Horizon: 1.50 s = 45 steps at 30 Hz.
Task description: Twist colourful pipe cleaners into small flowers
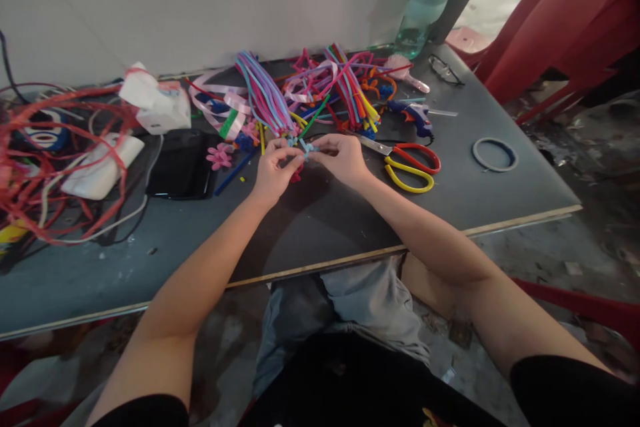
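Note:
Between my two hands is a small light-blue pipe cleaner [307,147], bent into a compact shape. My left hand [274,170] pinches it from the left with thumb and fingers closed. From the right, my right hand [343,157] pinches the same piece. Just beyond my fingers lies a bundle of purple, pink and blue pipe cleaners [264,92]. A pink pipe-cleaner flower [220,156] lies left of my left hand. Scissors [407,163] with red and yellow handles rest to the right of my right hand.
Left are a black phone [179,165], a white adapter [163,107] and tangled red cord [107,193]. Farther right lie a glue gun [413,115], glasses [445,70] and a grey ring [495,155]. A green bottle [427,3] stands by the wall; the table's front edge [320,265] is near my lap.

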Each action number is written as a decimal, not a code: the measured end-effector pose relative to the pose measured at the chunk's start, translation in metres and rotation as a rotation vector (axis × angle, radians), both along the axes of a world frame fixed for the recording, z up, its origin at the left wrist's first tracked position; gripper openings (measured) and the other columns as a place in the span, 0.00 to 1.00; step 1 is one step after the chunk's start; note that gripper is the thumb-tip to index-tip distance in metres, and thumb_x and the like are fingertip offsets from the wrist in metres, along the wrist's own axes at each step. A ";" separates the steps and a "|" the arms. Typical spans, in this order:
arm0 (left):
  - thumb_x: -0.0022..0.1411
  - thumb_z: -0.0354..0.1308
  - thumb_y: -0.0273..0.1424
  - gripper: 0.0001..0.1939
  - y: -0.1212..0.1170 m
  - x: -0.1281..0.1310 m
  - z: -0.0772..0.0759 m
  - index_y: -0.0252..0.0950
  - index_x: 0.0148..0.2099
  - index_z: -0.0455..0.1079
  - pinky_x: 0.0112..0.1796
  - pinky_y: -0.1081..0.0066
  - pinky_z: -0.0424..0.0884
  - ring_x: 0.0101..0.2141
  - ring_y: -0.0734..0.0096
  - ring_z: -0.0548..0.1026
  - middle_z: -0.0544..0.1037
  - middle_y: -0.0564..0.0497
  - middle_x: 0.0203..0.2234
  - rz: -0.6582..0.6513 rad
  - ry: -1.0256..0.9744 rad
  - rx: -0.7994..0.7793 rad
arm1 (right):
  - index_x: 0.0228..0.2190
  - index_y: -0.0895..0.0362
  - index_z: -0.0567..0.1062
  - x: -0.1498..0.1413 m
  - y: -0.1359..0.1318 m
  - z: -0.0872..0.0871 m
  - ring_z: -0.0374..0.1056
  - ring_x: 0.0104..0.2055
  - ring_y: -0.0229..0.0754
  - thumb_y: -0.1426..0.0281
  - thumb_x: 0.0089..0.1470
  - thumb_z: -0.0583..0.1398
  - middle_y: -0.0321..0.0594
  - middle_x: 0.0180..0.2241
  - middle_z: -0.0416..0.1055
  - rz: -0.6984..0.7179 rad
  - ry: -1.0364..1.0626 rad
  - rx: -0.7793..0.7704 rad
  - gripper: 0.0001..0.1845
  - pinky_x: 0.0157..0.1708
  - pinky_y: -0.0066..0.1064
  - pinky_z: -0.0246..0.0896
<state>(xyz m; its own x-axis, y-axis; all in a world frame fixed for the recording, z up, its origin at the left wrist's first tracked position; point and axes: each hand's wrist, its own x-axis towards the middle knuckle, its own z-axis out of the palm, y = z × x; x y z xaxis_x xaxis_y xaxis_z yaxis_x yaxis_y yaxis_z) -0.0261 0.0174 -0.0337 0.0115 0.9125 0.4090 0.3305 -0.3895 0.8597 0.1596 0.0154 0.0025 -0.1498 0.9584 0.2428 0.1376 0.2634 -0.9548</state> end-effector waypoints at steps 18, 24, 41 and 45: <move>0.62 0.59 0.58 0.25 -0.004 -0.003 0.023 0.42 0.38 0.81 0.56 0.54 0.71 0.50 0.57 0.72 0.72 0.45 0.43 0.152 0.210 0.280 | 0.38 0.57 0.84 0.001 -0.001 0.005 0.72 0.33 0.37 0.66 0.54 0.67 0.41 0.36 0.81 -0.026 -0.213 0.228 0.10 0.36 0.30 0.68; 0.60 0.61 0.59 0.24 -0.003 -0.002 0.021 0.44 0.36 0.82 0.50 0.58 0.74 0.48 0.58 0.73 0.73 0.44 0.43 0.157 0.138 0.252 | 0.38 0.58 0.84 -0.001 -0.002 0.006 0.71 0.31 0.36 0.65 0.56 0.66 0.38 0.30 0.80 -0.056 -0.180 0.153 0.11 0.31 0.28 0.64; 0.56 0.66 0.58 0.25 0.002 0.001 0.002 0.41 0.35 0.81 0.42 0.63 0.75 0.44 0.63 0.75 0.76 0.46 0.43 0.041 -0.087 -0.021 | 0.35 0.58 0.81 -0.005 0.002 -0.004 0.71 0.33 0.38 0.55 0.55 0.66 0.40 0.31 0.79 -0.009 -0.081 0.072 0.18 0.32 0.31 0.65; 0.52 0.69 0.57 0.24 0.004 0.002 -0.006 0.40 0.34 0.81 0.48 0.61 0.76 0.47 0.63 0.75 0.76 0.47 0.42 -0.046 -0.195 -0.102 | 0.32 0.59 0.81 -0.005 0.002 -0.005 0.70 0.32 0.38 0.48 0.50 0.68 0.40 0.30 0.78 0.032 -0.010 0.046 0.24 0.31 0.30 0.66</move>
